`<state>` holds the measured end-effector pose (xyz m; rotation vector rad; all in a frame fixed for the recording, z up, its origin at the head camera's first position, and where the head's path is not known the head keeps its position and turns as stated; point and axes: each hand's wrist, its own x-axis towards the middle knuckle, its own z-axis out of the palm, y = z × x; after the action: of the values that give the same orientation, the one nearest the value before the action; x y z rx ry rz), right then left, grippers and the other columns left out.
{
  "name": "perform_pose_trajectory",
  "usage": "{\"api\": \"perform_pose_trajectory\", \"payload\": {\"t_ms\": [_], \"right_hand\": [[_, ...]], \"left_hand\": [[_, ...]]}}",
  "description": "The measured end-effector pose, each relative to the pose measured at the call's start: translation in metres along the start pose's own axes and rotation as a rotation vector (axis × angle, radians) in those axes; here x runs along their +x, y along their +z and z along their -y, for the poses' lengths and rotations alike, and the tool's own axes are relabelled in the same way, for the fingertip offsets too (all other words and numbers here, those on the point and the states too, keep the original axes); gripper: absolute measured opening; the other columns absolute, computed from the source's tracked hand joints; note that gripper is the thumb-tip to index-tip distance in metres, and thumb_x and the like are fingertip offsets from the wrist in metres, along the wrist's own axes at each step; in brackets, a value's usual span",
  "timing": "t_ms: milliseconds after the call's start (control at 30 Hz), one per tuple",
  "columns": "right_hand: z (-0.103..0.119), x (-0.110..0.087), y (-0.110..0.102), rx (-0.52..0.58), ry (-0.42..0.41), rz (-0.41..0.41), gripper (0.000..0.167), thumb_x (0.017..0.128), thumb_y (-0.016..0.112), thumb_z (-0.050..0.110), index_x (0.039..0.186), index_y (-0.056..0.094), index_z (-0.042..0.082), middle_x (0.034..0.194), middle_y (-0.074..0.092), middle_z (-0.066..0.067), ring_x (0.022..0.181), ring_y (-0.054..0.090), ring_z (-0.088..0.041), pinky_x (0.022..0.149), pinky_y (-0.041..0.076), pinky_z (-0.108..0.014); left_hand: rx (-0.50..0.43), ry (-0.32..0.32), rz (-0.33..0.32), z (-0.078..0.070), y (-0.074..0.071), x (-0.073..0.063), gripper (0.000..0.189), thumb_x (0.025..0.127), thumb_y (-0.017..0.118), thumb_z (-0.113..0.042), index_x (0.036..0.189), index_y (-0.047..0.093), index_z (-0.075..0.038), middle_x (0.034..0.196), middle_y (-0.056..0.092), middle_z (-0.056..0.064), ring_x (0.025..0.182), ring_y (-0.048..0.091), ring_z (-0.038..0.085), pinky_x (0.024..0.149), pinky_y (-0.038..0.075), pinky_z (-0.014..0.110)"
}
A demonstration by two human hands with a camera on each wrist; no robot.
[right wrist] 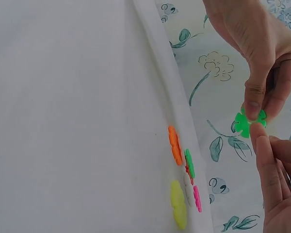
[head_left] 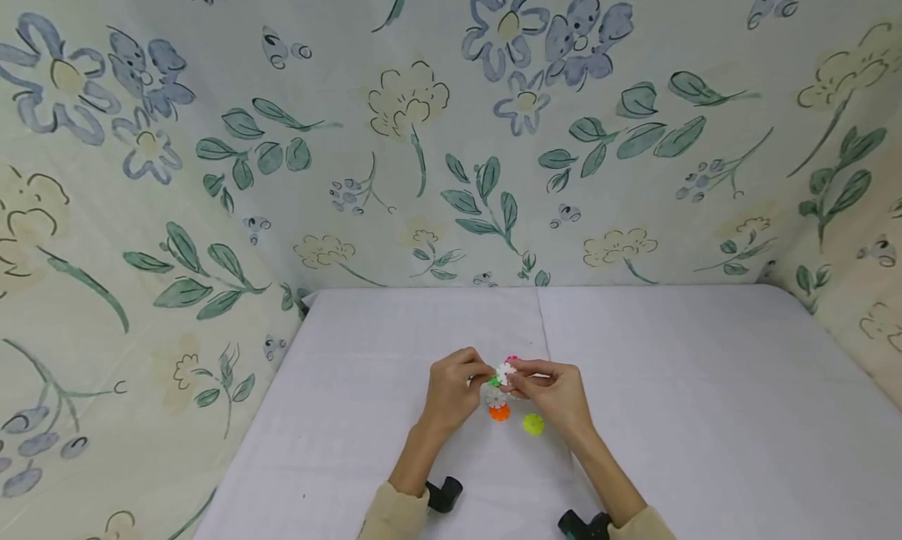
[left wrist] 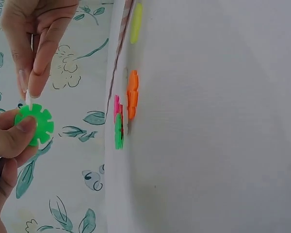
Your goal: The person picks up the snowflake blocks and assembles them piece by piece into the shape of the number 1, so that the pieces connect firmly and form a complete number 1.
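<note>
Holding 2 notched discs in my 2 hands, raised above the orange disc (head_left: 499,412): 1 held green disc (left wrist: 43,126) in left hand (head_left: 451,390), 1 held white disc (head_left: 505,371) in right hand (head_left: 561,397). Table count: that 1 orange, 1 yellow disc (head_left: 533,424) beside it, then beyond it 1 loose green disc (right wrist: 190,163), 1 red disc (right wrist: 191,181), 1 pink disc (right wrist: 198,199), at least 1 loose white disc (right wrist: 188,189); overlaps hide the exact whites.

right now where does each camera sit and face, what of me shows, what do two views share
Head: on the head, facing forward and down at the table; left hand, right hand and forearms show.
Left wrist: worn there, image sideways, facing table and patterned cloth; both hands show.
Right wrist: worn there, turned the other way, facing table and cloth; both hands show.
The wrist views share a green disc, pinched by the left hand, and an orange disc.
</note>
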<state>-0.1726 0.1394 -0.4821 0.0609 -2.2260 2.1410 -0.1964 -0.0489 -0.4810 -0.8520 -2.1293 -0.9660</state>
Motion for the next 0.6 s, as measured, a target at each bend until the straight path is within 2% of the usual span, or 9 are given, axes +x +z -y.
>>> {"api": "perform_pose_trajectory", "payload": {"t_ms": [200, 400, 500, 600], "right_hand": [[-0.0038, -0.0022, 0.0046, 0.049, 0.018, -0.025, 0.025, 0.089, 0.077, -0.004, 0.110, 0.073, -0.016, 0.096, 0.077, -0.028, 0.070, 0.079, -0.016, 0.072, 0.064, -0.036], [-0.0064, 0.0008, 0.0064, 0.036, 0.030, -0.045, 0.026, 0.089, 0.077, -0.002, 0.112, 0.073, -0.014, 0.096, 0.078, -0.023, 0.071, 0.078, -0.015, 0.070, 0.063, -0.031], [-0.0079, 0.0026, 0.0046, 0.028, 0.053, -0.036, 0.027, 0.090, 0.077, -0.001, 0.115, 0.073, -0.012, 0.097, 0.078, -0.022, 0.073, 0.079, -0.015, 0.070, 0.063, -0.028], [-0.0085, 0.0039, 0.0016, 0.019, 0.073, -0.023, 0.029, 0.091, 0.077, 0.002, 0.117, 0.073, -0.010, 0.101, 0.078, -0.023, 0.075, 0.079, -0.017, 0.072, 0.063, -0.029]], "left_hand": [[0.033, 0.013, -0.016, -0.0008, 0.0058, -0.0030, 0.018, 0.069, 0.089, 0.010, 0.070, 0.079, -0.005, 0.068, 0.064, 0.001, 0.058, 0.058, 0.010, 0.056, 0.043, 0.010], [0.023, -0.026, -0.029, -0.0004, 0.0079, -0.0041, 0.018, 0.071, 0.088, 0.010, 0.074, 0.080, -0.006, 0.072, 0.066, 0.000, 0.063, 0.060, 0.011, 0.059, 0.046, 0.015], [-0.001, -0.079, 0.029, -0.0005, 0.0091, -0.0048, 0.015, 0.076, 0.088, 0.002, 0.085, 0.081, -0.007, 0.082, 0.070, 0.000, 0.075, 0.065, 0.012, 0.070, 0.051, 0.020], [-0.031, -0.156, 0.119, -0.0018, 0.0092, -0.0039, 0.021, 0.079, 0.088, -0.008, 0.099, 0.081, -0.008, 0.097, 0.072, 0.000, 0.090, 0.068, 0.015, 0.081, 0.054, 0.027]]}}
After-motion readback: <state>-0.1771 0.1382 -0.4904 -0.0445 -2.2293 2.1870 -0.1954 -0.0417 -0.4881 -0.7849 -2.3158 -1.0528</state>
